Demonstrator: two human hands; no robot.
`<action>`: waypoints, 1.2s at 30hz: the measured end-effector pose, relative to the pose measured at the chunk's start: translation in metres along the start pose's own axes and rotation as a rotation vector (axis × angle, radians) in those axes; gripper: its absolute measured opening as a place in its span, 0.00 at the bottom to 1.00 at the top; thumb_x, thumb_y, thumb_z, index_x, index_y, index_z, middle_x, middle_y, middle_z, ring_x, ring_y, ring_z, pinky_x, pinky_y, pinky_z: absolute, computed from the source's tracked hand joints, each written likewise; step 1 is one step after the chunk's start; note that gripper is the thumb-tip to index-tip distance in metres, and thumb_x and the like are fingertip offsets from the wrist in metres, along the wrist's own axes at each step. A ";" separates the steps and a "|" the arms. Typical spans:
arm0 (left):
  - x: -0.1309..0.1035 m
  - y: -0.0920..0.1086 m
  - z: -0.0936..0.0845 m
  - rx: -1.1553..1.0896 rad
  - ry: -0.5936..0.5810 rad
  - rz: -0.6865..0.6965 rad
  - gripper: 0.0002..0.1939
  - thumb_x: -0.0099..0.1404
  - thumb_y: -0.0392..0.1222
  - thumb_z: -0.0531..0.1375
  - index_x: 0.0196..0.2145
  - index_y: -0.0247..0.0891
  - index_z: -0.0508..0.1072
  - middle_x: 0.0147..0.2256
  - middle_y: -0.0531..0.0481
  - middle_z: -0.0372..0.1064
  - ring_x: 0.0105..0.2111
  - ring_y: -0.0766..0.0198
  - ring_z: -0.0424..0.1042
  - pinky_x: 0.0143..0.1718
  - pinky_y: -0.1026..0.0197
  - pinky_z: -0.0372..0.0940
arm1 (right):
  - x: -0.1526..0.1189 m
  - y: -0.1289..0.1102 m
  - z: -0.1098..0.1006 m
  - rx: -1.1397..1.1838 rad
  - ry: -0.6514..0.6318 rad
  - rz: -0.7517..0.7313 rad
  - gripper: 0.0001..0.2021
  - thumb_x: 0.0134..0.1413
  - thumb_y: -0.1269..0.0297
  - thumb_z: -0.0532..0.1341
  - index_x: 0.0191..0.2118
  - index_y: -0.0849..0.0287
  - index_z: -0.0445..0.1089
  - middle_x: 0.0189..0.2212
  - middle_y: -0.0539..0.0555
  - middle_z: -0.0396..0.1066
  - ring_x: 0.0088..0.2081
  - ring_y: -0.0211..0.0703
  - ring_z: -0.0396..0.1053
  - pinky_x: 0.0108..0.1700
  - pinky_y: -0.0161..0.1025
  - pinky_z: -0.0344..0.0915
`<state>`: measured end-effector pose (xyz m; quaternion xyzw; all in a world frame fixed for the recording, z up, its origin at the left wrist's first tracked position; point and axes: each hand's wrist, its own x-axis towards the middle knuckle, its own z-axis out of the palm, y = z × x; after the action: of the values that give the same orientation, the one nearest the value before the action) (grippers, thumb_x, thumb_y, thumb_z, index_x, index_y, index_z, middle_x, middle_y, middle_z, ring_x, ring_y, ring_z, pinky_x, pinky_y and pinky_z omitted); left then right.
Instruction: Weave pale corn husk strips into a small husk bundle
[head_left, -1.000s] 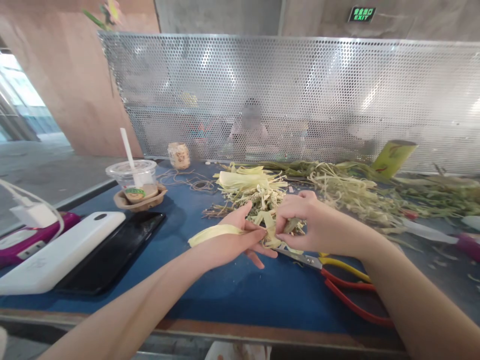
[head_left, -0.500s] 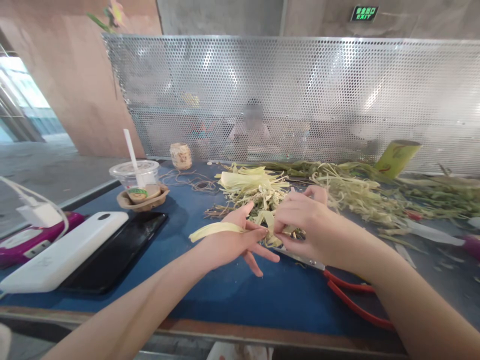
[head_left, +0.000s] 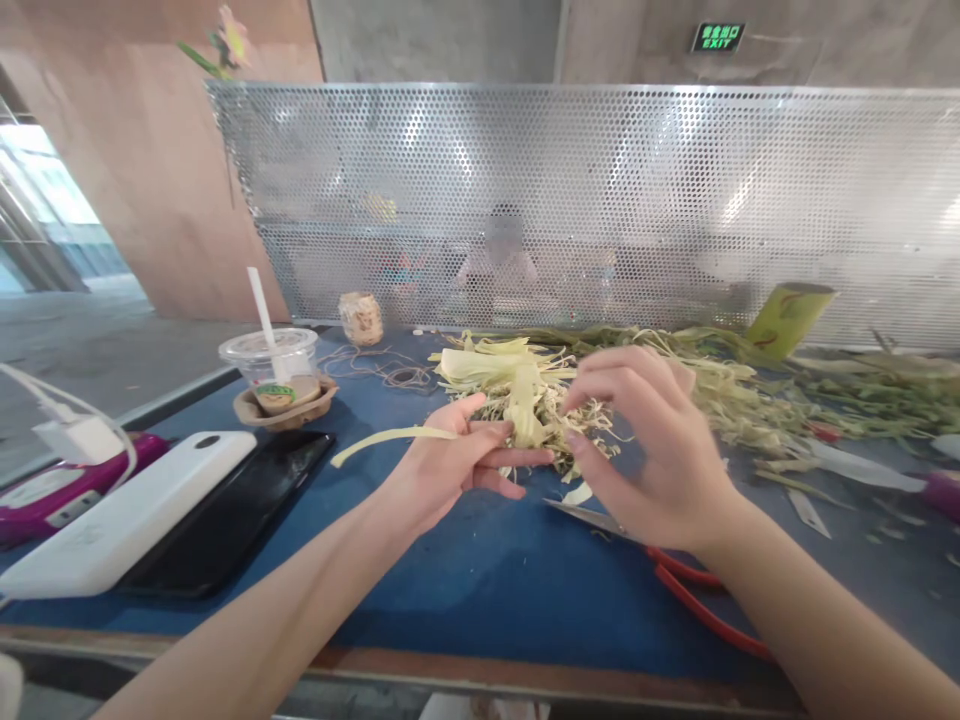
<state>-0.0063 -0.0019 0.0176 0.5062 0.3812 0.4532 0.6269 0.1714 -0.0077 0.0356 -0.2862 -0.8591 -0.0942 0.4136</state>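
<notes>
My left hand (head_left: 465, 450) pinches a pale green husk strip (head_left: 525, 408) between thumb and fingers; a narrow tail of husk trails out to the left over the wrist. My right hand (head_left: 649, 440) is just to the right, fingers curved and apart, with nothing visible between them. Behind and under the hands lies a pile of shredded husk (head_left: 491, 365) on the blue table. Red-handled scissors (head_left: 705, 600) rest below my right hand, partly covered by it, blades pointing left.
At left are a lidded cup (head_left: 274, 370) in a cardboard holder, a black phone (head_left: 225, 520), a white power bank (head_left: 135, 515) and a purple power strip (head_left: 71, 490). More husk (head_left: 720, 400), a knife (head_left: 862, 465) and a green cylinder (head_left: 791, 320) are at right. A perforated screen stands behind.
My right hand has opened and moved off to the right from the husk. My left hand has shifted slightly left and up, still pinching the strip, and more of the scissor blades shows.
</notes>
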 end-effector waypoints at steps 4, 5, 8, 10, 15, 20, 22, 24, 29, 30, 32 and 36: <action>0.001 0.003 -0.003 -0.083 0.050 0.051 0.19 0.61 0.31 0.54 0.51 0.27 0.63 0.44 0.36 0.70 0.38 0.55 0.75 0.17 0.74 0.67 | -0.002 0.002 0.008 0.124 -0.335 0.294 0.13 0.50 0.69 0.52 0.17 0.59 0.56 0.14 0.46 0.55 0.18 0.33 0.52 0.21 0.34 0.49; 0.001 0.004 -0.003 -0.094 0.046 0.063 0.19 0.61 0.31 0.55 0.51 0.27 0.64 0.45 0.36 0.70 0.38 0.55 0.75 0.17 0.74 0.67 | -0.002 0.004 0.012 0.121 -0.390 0.398 0.14 0.51 0.67 0.52 0.16 0.58 0.57 0.12 0.46 0.54 0.16 0.32 0.51 0.20 0.33 0.47; 0.000 0.005 -0.001 -0.105 0.060 0.082 0.23 0.60 0.30 0.55 0.54 0.27 0.60 0.46 0.35 0.70 0.38 0.55 0.75 0.17 0.73 0.67 | -0.001 0.009 0.025 0.373 -0.483 0.586 0.11 0.52 0.63 0.52 0.24 0.59 0.66 0.17 0.46 0.64 0.17 0.31 0.56 0.21 0.31 0.52; -0.001 0.005 0.001 -0.097 0.078 0.085 0.26 0.60 0.29 0.56 0.56 0.27 0.57 0.45 0.35 0.71 0.38 0.55 0.75 0.16 0.73 0.67 | 0.000 0.011 0.029 0.524 -0.487 0.620 0.08 0.51 0.65 0.53 0.28 0.58 0.68 0.19 0.46 0.67 0.17 0.30 0.57 0.22 0.30 0.55; -0.001 0.002 0.000 -0.058 0.080 0.116 0.20 0.59 0.30 0.57 0.50 0.28 0.62 0.44 0.37 0.72 0.40 0.55 0.74 0.15 0.75 0.66 | -0.001 0.011 0.033 0.556 -0.313 0.577 0.06 0.49 0.67 0.55 0.30 0.58 0.70 0.23 0.48 0.69 0.23 0.33 0.63 0.26 0.30 0.58; 0.000 0.000 -0.003 -0.037 0.059 0.160 0.15 0.59 0.33 0.58 0.45 0.32 0.66 0.43 0.41 0.73 0.39 0.55 0.75 0.13 0.75 0.64 | -0.006 0.009 0.034 0.239 -0.150 0.417 0.05 0.49 0.66 0.58 0.25 0.57 0.68 0.19 0.45 0.63 0.20 0.30 0.55 0.24 0.29 0.52; 0.000 0.001 -0.002 -0.030 0.065 0.167 0.15 0.59 0.33 0.58 0.46 0.32 0.65 0.41 0.41 0.74 0.38 0.56 0.75 0.12 0.75 0.63 | -0.007 0.007 0.033 0.203 -0.112 0.371 0.06 0.48 0.69 0.57 0.23 0.58 0.66 0.18 0.44 0.60 0.20 0.29 0.53 0.24 0.29 0.51; -0.001 0.002 -0.001 -0.027 0.073 0.182 0.15 0.59 0.33 0.58 0.45 0.32 0.65 0.37 0.43 0.75 0.37 0.56 0.76 0.12 0.75 0.62 | -0.007 0.006 0.032 0.240 -0.105 0.356 0.06 0.48 0.70 0.57 0.23 0.59 0.65 0.17 0.44 0.58 0.19 0.28 0.52 0.24 0.28 0.50; -0.001 0.001 -0.001 -0.038 0.196 0.172 0.04 0.57 0.31 0.60 0.31 0.33 0.67 0.24 0.49 0.74 0.32 0.58 0.77 0.13 0.75 0.62 | -0.005 0.012 0.026 0.339 -0.157 0.422 0.08 0.44 0.72 0.55 0.19 0.59 0.57 0.14 0.43 0.52 0.18 0.28 0.48 0.21 0.28 0.47; -0.001 0.001 -0.002 -0.042 0.213 0.175 0.04 0.57 0.31 0.59 0.30 0.34 0.66 0.25 0.49 0.75 0.32 0.59 0.77 0.14 0.76 0.63 | -0.004 0.014 0.024 0.333 -0.170 0.435 0.07 0.42 0.73 0.55 0.19 0.59 0.56 0.14 0.43 0.52 0.18 0.29 0.48 0.21 0.28 0.47; 0.001 0.002 -0.004 -0.055 0.207 0.201 0.03 0.57 0.31 0.59 0.31 0.34 0.67 0.31 0.47 0.76 0.33 0.60 0.76 0.14 0.76 0.63 | -0.002 0.019 0.018 0.314 -0.197 0.444 0.08 0.40 0.74 0.53 0.18 0.59 0.54 0.14 0.43 0.51 0.18 0.29 0.47 0.21 0.29 0.46; 0.001 0.003 -0.006 -0.080 0.188 0.254 0.11 0.59 0.31 0.58 0.40 0.32 0.67 0.35 0.46 0.75 0.37 0.60 0.76 0.15 0.76 0.64 | 0.002 0.026 0.005 0.186 -0.293 0.452 0.09 0.36 0.73 0.51 0.16 0.59 0.48 0.13 0.44 0.48 0.18 0.30 0.46 0.21 0.31 0.45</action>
<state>-0.0124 0.0016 0.0196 0.4804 0.3530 0.5889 0.5458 0.1819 0.0165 0.0323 -0.4420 -0.8290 0.1219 0.3201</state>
